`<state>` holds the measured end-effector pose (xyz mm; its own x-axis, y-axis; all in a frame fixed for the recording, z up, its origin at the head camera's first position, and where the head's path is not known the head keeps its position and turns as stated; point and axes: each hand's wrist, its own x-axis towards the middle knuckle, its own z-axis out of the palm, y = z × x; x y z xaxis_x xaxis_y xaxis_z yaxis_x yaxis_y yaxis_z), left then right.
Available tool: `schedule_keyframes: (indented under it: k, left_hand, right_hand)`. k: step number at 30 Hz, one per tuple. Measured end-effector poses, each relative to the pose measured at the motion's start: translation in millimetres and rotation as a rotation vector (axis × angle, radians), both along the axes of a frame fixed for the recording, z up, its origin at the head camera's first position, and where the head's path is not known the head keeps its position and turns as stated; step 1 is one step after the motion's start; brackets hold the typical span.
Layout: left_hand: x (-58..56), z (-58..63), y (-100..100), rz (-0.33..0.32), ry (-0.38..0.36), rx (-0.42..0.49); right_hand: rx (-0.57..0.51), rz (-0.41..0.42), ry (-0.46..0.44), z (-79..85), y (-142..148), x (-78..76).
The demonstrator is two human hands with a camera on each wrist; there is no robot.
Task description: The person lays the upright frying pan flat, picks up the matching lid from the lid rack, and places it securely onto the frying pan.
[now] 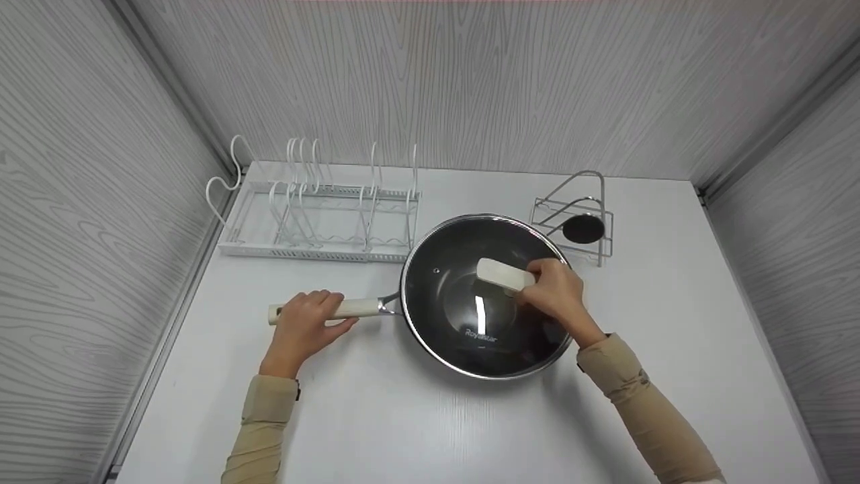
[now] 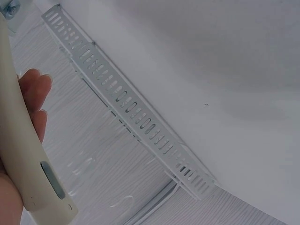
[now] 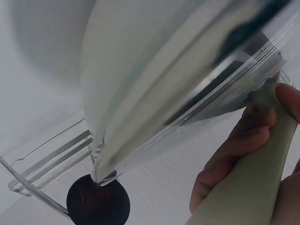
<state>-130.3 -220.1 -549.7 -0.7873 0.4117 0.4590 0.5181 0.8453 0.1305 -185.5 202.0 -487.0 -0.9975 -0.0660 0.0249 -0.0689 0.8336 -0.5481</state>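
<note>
In the head view a frying pan with a cream handle (image 1: 359,308) is covered by a round glass lid (image 1: 450,249) with a metal rim. My left hand (image 1: 306,326) grips the pan's handle near its end, thumb on the near side. In the left wrist view the fingers (image 2: 35,91) show behind that handle. My right hand (image 1: 556,292) holds the cream lid handle (image 1: 497,274) by its right part. The right wrist view shows the pan's pale outer wall (image 3: 117,61) below the lid, and curled fingers (image 3: 234,150) around the lid handle.
A white wire dish rack (image 1: 316,252) with upright loops stands at the back left, near the pan. Behind the pan on the right, a small metal stand (image 1: 608,235) bears a black round disc (image 1: 583,229). Grey wood-grain walls (image 1: 430,81) enclose the white table (image 1: 416,430).
</note>
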Motion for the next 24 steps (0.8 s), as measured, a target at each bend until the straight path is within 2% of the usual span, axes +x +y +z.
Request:
schedule_keyframes:
  k: [10, 18, 21, 24]
  left_hand:
    - [-0.4, 0.6, 1.0, 0.003, -0.009, 0.005]
    - [-0.8, -0.4, 1.6, 0.007, -0.011, 0.005]
    - [-0.4, -1.5, 1.5, 0.011, -0.011, 0.008]
    - [-0.2, -2.7, 1.6, 0.023, -0.004, 0.010]
  right_hand:
    - [0.013, 0.010, 0.031, 1.5, -2.5, -4.5]
    - [0.014, 0.024, 0.008, -4.4, -4.0, -3.9]
    - [0.032, 0.063, 0.017, -5.6, -3.1, -3.1]
    - [0.067, 0.140, 0.045, -6.7, -0.1, -1.4]
